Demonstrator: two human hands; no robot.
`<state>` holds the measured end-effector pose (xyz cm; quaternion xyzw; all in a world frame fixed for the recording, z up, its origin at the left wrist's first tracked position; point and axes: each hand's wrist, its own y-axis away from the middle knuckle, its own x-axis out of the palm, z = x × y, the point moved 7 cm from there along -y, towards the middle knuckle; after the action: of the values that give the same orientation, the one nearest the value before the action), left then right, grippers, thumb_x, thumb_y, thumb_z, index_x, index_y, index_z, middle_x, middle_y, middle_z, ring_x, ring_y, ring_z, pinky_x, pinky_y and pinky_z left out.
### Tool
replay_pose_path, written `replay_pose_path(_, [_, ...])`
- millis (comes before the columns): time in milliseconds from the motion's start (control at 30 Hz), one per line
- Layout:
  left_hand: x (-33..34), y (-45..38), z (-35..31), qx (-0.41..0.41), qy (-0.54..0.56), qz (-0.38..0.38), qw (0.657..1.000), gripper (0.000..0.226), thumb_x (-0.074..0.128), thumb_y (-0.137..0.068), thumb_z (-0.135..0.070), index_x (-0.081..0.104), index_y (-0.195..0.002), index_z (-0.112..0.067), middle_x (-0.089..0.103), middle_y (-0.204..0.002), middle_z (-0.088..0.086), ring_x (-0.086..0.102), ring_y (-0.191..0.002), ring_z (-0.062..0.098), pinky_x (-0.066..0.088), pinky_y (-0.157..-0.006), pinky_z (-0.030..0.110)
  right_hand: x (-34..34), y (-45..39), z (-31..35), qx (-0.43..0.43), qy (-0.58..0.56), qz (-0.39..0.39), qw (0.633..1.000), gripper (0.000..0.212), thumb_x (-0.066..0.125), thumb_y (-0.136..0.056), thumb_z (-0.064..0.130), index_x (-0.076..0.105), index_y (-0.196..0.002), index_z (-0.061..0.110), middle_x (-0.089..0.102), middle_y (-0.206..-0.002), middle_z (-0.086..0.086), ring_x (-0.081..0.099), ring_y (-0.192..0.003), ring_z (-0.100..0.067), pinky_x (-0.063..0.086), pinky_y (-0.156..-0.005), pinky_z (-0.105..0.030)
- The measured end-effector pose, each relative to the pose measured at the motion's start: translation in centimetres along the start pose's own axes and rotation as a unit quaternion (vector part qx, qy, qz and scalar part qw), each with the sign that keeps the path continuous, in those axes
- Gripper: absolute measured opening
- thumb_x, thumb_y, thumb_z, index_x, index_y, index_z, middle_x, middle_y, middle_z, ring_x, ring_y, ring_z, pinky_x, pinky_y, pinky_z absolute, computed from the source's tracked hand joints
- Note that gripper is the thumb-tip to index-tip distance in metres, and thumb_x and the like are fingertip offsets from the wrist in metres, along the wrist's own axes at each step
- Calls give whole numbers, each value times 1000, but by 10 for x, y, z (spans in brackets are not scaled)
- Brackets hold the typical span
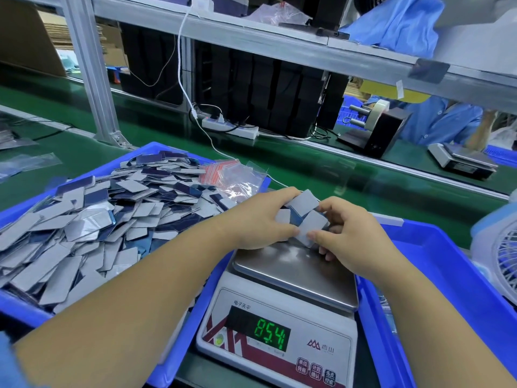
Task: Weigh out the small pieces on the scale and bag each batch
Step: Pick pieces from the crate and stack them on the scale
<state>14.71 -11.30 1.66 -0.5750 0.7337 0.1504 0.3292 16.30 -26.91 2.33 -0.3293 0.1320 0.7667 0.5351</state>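
Note:
A white digital scale [279, 331] with a steel pan [296, 273] stands in front of me; its green display reads 85.4. Over the far edge of the pan, my left hand [260, 219] and my right hand [349, 233] both grip a small bunch of grey-and-blue rectangular pieces [303, 214] between them. A large heap of the same pieces [98, 219] fills the blue tray [25, 306] on the left. Small clear zip bags with red strips [232, 177] lie at that tray's far corner.
A second blue tray [447, 275] sits right of the scale, with a small white fan [500, 247] beyond it. Across the green conveyor belt [321, 163] are a power strip [229, 128], a label dispenser [375, 127], another scale [461, 161] and a person in blue.

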Motion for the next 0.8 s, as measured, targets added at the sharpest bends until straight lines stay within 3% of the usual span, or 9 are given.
replay_pose_path(167, [4,0,2,-2,14,18,1000,31,62,-98,-29,53,-127,-35,63,-118,-18,59,-108,5,48,-98,33,-3,-1,-2,9,-6,-6,1000,25,67,-88,5,65,-91,30,70,-67,-3,64,-54,-21,59,-55,-40])
replay_pose_path(300, [0,0,2,8,57,-5,998,14,62,-99,-31,59,-112,-34,66,-104,-17,63,-96,7,52,-87,32,-8,-1,-3,19,-28,4,999,28,64,-91,2,68,-88,29,67,-61,-6,62,-54,-21,57,-54,-37])
replay_pose_path(433, [-5,-4,8,0,71,-39,997,5,62,-97,-36,58,-98,-33,68,-98,8,61,-81,30,51,-73,42,-14,-1,-7,37,-53,7,998,32,62,-91,-3,70,-83,28,65,-58,-5,60,-51,-17,52,-50,-26])
replay_pose_path(567, [-6,-6,14,-11,83,-52,995,6,63,-91,-41,59,-93,-37,68,-96,9,57,-73,23,45,-68,32,-12,-1,-10,43,-49,28,997,38,62,-91,-1,70,-80,34,64,-61,-4,59,-51,-16,50,-50,-24])
replay_pose_path(633, [-9,-7,18,-19,97,-65,993,4,63,-89,-41,59,-88,-41,67,-89,0,55,-68,11,44,-63,22,-14,-1,-12,42,-33,34,998,38,61,-90,0,68,-80,36,63,-62,-8,56,-51,-18,50,-51,-29])
replay_pose_path(700, [-18,-7,22,-22,117,-96,988,18,65,-94,-31,60,-81,-43,65,-76,-15,55,-60,-1,42,-55,12,-21,-1,-17,48,-15,32,998,35,60,-88,0,66,-79,33,62,-58,-9,54,-49,-20,48,-53,-34])
replay_pose_path(800, [-32,-6,29,-32,135,-129,982,21,65,-96,-25,60,-82,-40,65,-76,-21,60,-63,-5,45,-56,10,-35,-1,-22,57,-37,-4,998,31,59,-87,-1,65,-77,27,60,-53,-9,52,-46,-21,43,-54,-35])
